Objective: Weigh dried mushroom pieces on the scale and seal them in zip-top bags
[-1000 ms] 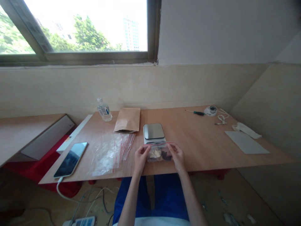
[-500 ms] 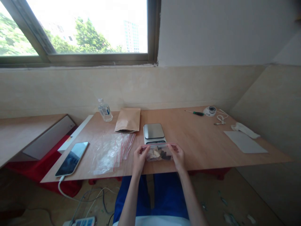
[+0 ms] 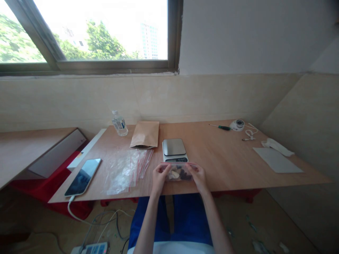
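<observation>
Between my two hands is a clear zip bag with a red strip along its top edge. Pale and dark brown pieces lie inside it; their kind I cannot make out. My left hand pinches the bag's top near the left end. On the other side, my right hand pinches the same edge toward the right end. Just beyond the bag stands a kitchen scale with a bare metal plate, its display partly visible above the red strip. A stack of flat zip bags lies left of my left hand.
Behind the stack lie a brown paper pouch and a water bottle. A phone on a cable rests at the table's left edge. To the right are a screwdriver, a white camera and a white sheet.
Both hands have drawn slightly closer together along the bag's top edge. More of the scale's display shows now. The view has shifted a little.
</observation>
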`<control>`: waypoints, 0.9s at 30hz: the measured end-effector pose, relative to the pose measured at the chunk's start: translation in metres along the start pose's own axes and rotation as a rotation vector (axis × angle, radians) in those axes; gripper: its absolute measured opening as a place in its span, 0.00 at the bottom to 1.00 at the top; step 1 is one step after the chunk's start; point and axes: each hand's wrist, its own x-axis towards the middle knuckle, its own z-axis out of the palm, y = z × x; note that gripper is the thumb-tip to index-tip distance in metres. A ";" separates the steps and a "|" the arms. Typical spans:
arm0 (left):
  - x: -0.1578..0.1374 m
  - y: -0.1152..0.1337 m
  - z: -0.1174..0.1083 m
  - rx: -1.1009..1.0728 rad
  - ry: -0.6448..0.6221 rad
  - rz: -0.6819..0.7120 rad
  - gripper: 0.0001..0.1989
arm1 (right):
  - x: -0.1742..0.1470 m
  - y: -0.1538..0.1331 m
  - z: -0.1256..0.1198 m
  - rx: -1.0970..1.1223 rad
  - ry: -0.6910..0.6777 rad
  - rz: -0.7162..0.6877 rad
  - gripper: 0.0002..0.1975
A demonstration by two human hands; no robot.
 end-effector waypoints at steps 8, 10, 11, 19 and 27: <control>-0.001 0.000 -0.004 0.018 0.009 0.003 0.14 | -0.002 0.000 -0.003 -0.034 -0.023 -0.040 0.16; -0.001 -0.001 -0.004 -0.024 -0.038 -0.037 0.15 | -0.003 0.000 -0.001 0.002 -0.043 -0.008 0.17; -0.001 -0.001 -0.004 -0.042 -0.060 -0.056 0.15 | -0.004 0.000 0.001 0.018 -0.053 0.013 0.17; 0.000 0.000 -0.004 -0.050 -0.105 -0.067 0.15 | -0.006 -0.007 0.004 0.005 -0.177 0.041 0.16; -0.002 0.003 -0.008 0.084 -0.041 0.004 0.14 | -0.004 -0.001 0.001 -0.062 -0.091 -0.037 0.14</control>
